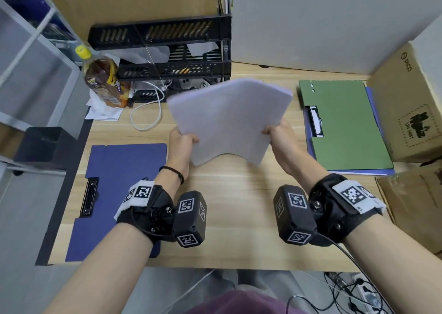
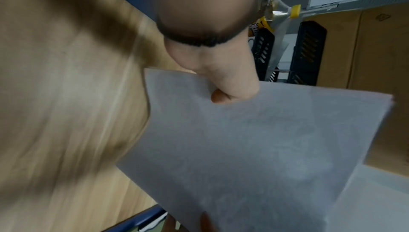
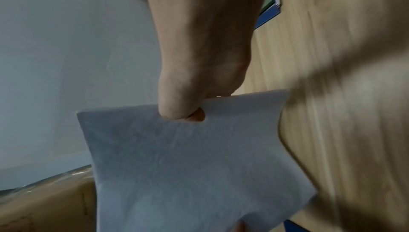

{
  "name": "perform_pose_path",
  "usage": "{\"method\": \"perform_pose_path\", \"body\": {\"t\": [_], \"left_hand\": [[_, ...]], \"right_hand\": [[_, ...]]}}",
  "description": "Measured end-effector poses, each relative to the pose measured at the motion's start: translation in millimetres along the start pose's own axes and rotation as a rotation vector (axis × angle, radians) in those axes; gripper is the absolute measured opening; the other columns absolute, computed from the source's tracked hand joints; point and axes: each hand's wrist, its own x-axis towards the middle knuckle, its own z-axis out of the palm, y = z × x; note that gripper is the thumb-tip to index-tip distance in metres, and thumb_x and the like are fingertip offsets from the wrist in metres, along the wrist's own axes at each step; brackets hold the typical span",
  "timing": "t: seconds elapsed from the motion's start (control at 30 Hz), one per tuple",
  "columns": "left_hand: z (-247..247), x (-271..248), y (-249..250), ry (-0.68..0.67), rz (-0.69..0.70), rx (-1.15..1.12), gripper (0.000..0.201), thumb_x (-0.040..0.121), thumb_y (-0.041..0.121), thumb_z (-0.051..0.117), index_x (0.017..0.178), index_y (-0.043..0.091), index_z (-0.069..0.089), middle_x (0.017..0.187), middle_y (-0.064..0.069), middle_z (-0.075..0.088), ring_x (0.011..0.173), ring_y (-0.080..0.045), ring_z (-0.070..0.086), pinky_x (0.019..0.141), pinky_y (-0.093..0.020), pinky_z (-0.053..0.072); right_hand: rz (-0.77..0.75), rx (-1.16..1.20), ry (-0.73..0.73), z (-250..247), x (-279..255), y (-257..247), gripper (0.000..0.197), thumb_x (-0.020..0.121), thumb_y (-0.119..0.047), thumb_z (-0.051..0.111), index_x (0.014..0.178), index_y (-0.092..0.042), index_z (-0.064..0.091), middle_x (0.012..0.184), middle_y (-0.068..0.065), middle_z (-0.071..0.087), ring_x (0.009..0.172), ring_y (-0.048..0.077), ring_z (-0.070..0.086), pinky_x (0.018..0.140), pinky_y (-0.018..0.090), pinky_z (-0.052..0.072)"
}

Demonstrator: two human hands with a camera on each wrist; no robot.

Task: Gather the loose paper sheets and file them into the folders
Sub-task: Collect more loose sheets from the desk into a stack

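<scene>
Office desk setup: wooden worktop (image 1: 239,218) with a black stacked letter tray (image 1: 167,50) at the far side, green clipboard folder (image 1: 344,124) right, blue folder (image 1: 119,194) left, cardboard boxes (image 1: 411,103) around, white shelving (image 1: 31,50) far left, cables (image 1: 346,297) on the floor.

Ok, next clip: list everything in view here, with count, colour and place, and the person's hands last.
paper stack: one, white, held above the desk centre
blue folder: one, open flat, desk left
green folder: one, desk right, lying on another blue folder
tray rack: one, black, desk back
bottle: one, brown drink, yellow cap, back left
cable: one, white, by the bottle
cardboard boxes: several, brown, right and back
left hand: grips the stack's left edge
right hand: grips its right edge
</scene>
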Motion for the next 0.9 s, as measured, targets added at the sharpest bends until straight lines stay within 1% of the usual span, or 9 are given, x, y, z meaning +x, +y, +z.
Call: {"method": "perform_pose_path", "body": {"t": [0.07,0.2,0.27,0.37,0.53,0.6,0.73,0.8,0.9], "left_hand": [[6,8,11,0.008,0.024,-0.052,0.032,0.073,-0.016,0.042,0.081,0.013,0.054,0.079,0.002,0.060,0.068,-0.009,0.056,0.055,-0.014,0.046],[12,20,15,0.041,0.057,-0.122,0.029,0.074,-0.013,0.045,0.076,0.014,0.053,0.077,0.003,0.061,0.067,-0.008,0.058,0.057,-0.017,0.046],[10,21,2,0.016,0.007,-0.088,0.029,0.077,-0.012,0.045,0.087,0.012,0.059,0.083,0.004,0.065,0.069,-0.005,0.061,0.056,-0.014,0.048],[7,22,-19,-0.033,-0.083,0.004,0.037,0.079,-0.011,0.046,0.110,0.005,0.059,0.097,0.000,0.067,0.085,-0.014,0.063,0.063,-0.020,0.050],[17,33,-1,0.030,0.024,-0.076,0.035,0.075,-0.018,0.043,0.090,0.008,0.060,0.087,0.003,0.066,0.076,-0.008,0.062,0.061,-0.015,0.050],[18,40,5,0.028,0.043,-0.137,0.035,0.075,-0.017,0.043,0.083,0.013,0.059,0.086,0.002,0.066,0.078,-0.010,0.061,0.067,-0.019,0.050],[10,41,-15,-0.021,-0.042,-0.028,0.027,0.084,-0.002,0.049,0.096,0.017,0.063,0.094,0.005,0.070,0.087,-0.014,0.064,0.076,-0.025,0.050],[1,38,-32,-0.072,-0.084,0.055,0.025,0.088,0.003,0.048,0.099,0.018,0.065,0.094,0.005,0.070,0.085,-0.013,0.064,0.075,-0.024,0.050],[-15,36,-54,-0.124,-0.121,0.161,0.016,0.090,0.013,0.048,0.092,0.018,0.063,0.094,-0.002,0.065,0.084,-0.020,0.060,0.078,-0.032,0.047]], "right_hand": [[-0.026,0.049,0.022,-1,8,-11,0.036,0.083,0.010,0.036,0.090,-0.018,0.059,0.090,0.000,0.061,0.081,0.015,0.054,0.066,0.024,0.040],[-0.025,0.093,0.034,-12,20,-7,0.032,0.083,0.005,0.041,0.092,-0.020,0.059,0.093,-0.001,0.061,0.084,0.015,0.053,0.069,0.025,0.040],[0.061,0.001,-0.021,-20,22,14,0.031,0.080,0.002,0.042,0.093,-0.020,0.061,0.099,-0.003,0.065,0.094,0.018,0.056,0.079,0.029,0.043],[0.167,-0.150,-0.123,-26,21,38,0.038,0.085,0.006,0.039,0.097,-0.021,0.064,0.111,-0.002,0.067,0.113,0.023,0.057,0.098,0.036,0.043],[0.039,0.008,-0.141,-19,32,8,0.032,0.091,0.004,0.048,0.099,-0.023,0.063,0.104,-0.008,0.070,0.096,0.009,0.065,0.082,0.019,0.049],[0.007,0.044,-0.176,-18,40,-2,0.026,0.094,-0.004,0.054,0.109,-0.023,0.064,0.114,-0.003,0.070,0.104,0.012,0.066,0.087,0.023,0.051],[0.102,-0.065,-0.280,-20,39,11,0.020,0.099,-0.020,0.051,0.115,-0.024,0.063,0.121,-0.005,0.069,0.111,0.012,0.065,0.098,0.030,0.050],[0.170,-0.136,-0.284,-21,33,23,0.019,0.101,-0.024,0.046,0.108,-0.024,0.064,0.110,-0.007,0.073,0.102,0.011,0.069,0.093,0.031,0.052],[0.226,-0.233,-0.247,-17,29,34,0.022,0.101,-0.021,0.043,0.102,-0.020,0.065,0.101,0.001,0.073,0.089,0.018,0.071,0.083,0.034,0.054]]}}
